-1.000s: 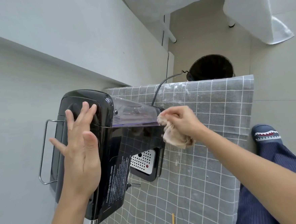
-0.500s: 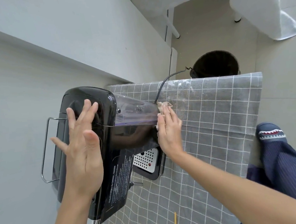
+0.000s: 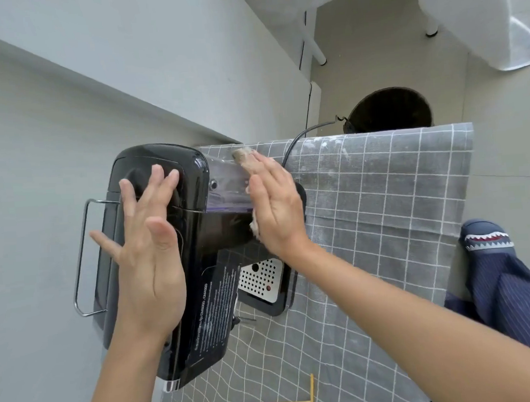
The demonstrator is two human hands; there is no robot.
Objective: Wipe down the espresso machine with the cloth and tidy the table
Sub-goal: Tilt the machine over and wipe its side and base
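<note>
The espresso machine stands on the checked tablecloth at the table's left edge. The left hand rests flat and open on its black top. The right hand, fingers extended, presses the cloth flat against the clear water tank, farther up it than half a second ago.

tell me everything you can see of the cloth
The cloth is a small beige-brown rag, soft and crumpled, mostly hidden under the flat right hand, which presses it against the espresso machine's clear tank. One tuft shows past the fingertips, another pale bit below the palm.
</note>
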